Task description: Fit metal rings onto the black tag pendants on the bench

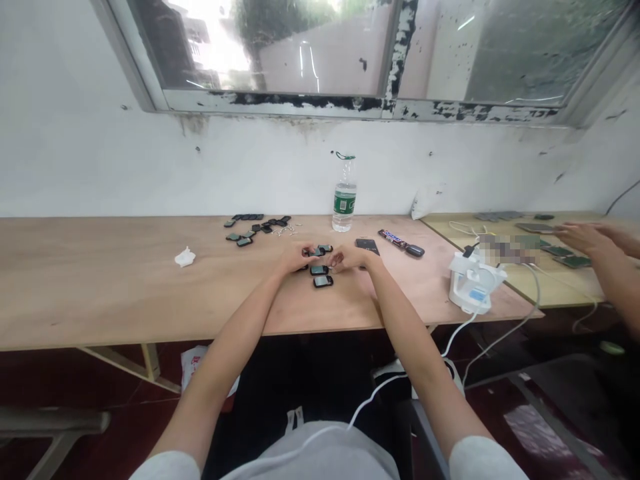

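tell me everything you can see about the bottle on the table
The bottle is clear and looks like plastic, with a green label bearing a pale panel around its lower half and a green loop at the top. It seems partly filled with clear liquid; whether it is capped is unclear. It stands upright near the back of the wooden table, in front of the white wall, touching only the tabletop.

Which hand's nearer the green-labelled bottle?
Right. The right hand is almost straight in front of the green-labelled bottle; the left hand is farther off, in front and to the left.
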A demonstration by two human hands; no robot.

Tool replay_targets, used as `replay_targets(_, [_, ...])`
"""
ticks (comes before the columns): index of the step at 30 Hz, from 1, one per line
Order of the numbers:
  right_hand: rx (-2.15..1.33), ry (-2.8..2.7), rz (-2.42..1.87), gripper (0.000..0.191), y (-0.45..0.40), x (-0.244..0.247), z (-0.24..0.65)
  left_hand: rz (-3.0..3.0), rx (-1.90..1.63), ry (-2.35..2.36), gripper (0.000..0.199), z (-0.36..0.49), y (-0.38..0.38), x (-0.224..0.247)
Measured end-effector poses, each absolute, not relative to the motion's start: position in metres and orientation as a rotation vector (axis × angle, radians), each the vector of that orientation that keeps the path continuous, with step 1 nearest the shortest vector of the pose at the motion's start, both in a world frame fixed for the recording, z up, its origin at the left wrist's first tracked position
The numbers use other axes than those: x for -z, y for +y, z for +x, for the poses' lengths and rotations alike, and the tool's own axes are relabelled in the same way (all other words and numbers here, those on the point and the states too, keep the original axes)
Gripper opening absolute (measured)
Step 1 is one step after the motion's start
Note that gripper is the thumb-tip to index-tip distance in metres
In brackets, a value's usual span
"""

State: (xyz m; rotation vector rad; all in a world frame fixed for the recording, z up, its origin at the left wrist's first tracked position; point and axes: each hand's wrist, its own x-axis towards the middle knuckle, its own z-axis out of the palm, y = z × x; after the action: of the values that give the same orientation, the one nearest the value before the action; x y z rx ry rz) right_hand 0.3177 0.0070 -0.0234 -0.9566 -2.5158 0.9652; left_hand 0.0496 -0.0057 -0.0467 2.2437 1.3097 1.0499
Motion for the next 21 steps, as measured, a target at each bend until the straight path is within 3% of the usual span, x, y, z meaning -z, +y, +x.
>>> replay_targets(6, [-0.715,-2.429,-1.108,0.030,0.003,0.018,0.318,2.268,-1.026,1.334,0.030,0.050,-0.006,0.047])
replay_targets(9, [-0.597,-2.250,-1.048,0.023,0.007,0.020,0.314,2.283,-1.017,1.314,0.025,0.051,-0.006,0.047])
replay_targets(12, [-0.570,-2.069,-0.946,0.013,0.012,0.027,0.303,2.296,-1.010,1.303,0.021,0.051,-0.008,0.045])
replay_targets(21, [-0.534,-2.062,-0.805,0.010,0.012,0.037,0.282,2.312,-1.032,1.268,0.016,0.052,-0.013,0.040])
